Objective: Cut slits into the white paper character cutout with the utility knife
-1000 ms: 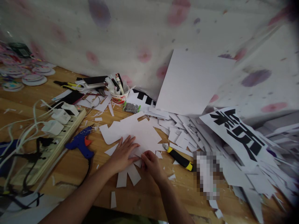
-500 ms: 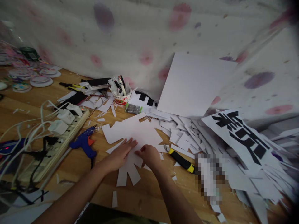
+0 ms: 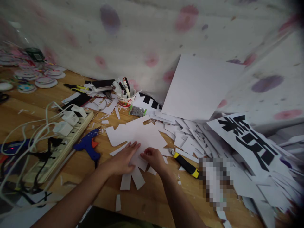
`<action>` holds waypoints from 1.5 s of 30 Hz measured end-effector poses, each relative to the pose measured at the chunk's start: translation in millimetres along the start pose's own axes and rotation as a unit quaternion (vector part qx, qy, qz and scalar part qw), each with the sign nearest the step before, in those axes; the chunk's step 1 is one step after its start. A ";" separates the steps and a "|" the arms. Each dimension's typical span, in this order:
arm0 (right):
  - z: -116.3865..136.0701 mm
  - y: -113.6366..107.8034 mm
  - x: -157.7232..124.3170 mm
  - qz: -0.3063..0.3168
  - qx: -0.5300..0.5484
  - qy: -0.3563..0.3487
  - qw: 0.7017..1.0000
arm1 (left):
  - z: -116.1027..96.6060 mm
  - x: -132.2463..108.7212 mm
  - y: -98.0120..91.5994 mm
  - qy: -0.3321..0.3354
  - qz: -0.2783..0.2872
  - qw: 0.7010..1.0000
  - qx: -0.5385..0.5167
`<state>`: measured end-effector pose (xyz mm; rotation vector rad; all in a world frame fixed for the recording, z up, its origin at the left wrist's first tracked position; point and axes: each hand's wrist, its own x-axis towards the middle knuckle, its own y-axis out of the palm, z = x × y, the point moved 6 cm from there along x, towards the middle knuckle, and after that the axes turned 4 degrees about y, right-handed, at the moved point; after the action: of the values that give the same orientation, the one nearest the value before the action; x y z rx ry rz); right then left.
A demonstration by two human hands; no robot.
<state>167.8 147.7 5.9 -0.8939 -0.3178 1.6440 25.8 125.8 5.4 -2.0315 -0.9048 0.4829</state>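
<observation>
A white cut-out sheet with notched, strip-like edges lies on the wooden table, and both hands are over it. My left hand rests on its left half with fingers stretched out and the thumb apart. Just to the right, my right hand touches the sheet's lower right part, its fingers curled and pinched together. Whatever those fingers hold, if anything, is hidden. A yellow and black utility knife lies to the right of my right hand.
A blue glue gun and a power strip with tangled cables lie left. Behind stand a pen cup and a leaning white board. Paper scraps and a sheet with black characters are piled right.
The view has shifted slightly, so everything sits a little further right. My left thumb now spreads away from its fingers. The right hand stays curled at nearly the same spot on the sheet.
</observation>
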 end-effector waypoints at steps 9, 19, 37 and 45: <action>19.1 -7.5 -5.6 0.022 -0.038 0.001 0.999 | -2.7 0.8 -2.4 0.008 0.026 1.000 0.005; -16.5 -111.4 -0.2 -0.197 0.204 -0.019 0.959 | -4.5 -1.4 -5.7 -0.017 0.004 0.999 -0.043; 31.2 13.4 -29.9 -0.042 -0.189 -0.028 0.981 | -5.2 -25.7 -10.2 -0.010 -0.202 0.978 0.053; 22.0 14.7 -21.4 -0.028 -0.113 0.002 0.993 | -4.1 -21.6 -2.0 -0.019 -0.175 0.980 0.091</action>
<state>142.6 129.4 19.5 -1.0474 -0.5304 1.5755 13.1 108.2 9.6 -1.6596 -1.1689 0.3931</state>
